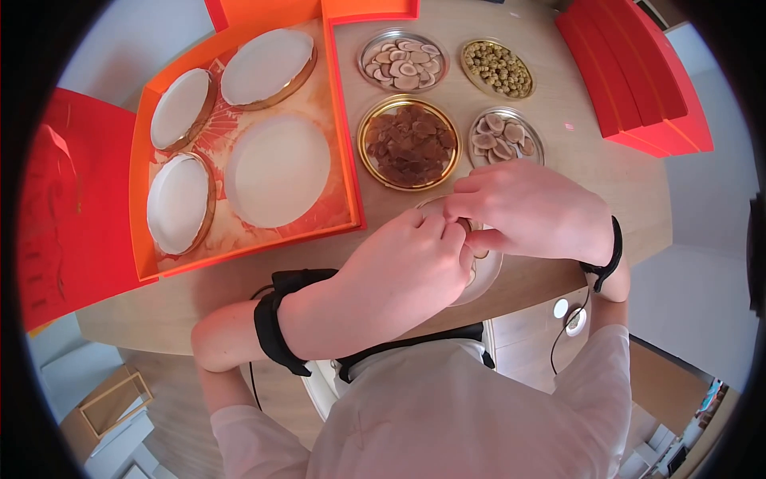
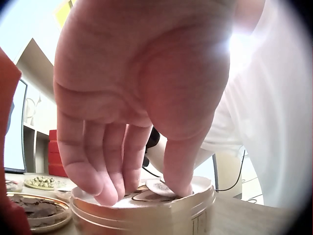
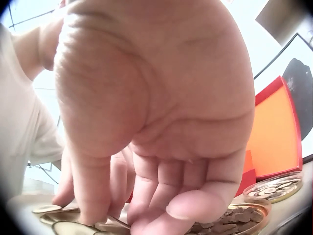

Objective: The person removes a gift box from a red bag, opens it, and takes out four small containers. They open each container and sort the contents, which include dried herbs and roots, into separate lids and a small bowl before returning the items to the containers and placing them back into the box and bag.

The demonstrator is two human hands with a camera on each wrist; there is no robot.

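A round gold-sided container (image 2: 142, 218) stands near the table's front edge, with thin pale slices (image 2: 151, 197) at its top. My left hand (image 1: 391, 267) reaches down over it. The thumb touches a slice by the rim, and the other fingers extend down at the opposite side. Across from it, my right hand (image 1: 535, 209) bends over the same container. Its thumb and a finger pinch the edge of a thin slice (image 3: 119, 223) among other dark-rimmed slices (image 3: 73, 228). In the head view both hands cover most of the container's top.
Behind the hands stand dishes of pale slices (image 1: 405, 65), reddish-brown flakes (image 1: 411, 144), greenish-gold balls (image 1: 499, 68) and larger slices (image 1: 501, 137). An orange box (image 1: 351, 176) at left holds several round white-topped containers (image 1: 267, 68) and has one round recess (image 1: 279, 170). Red boxes (image 1: 638, 72) stand at right.
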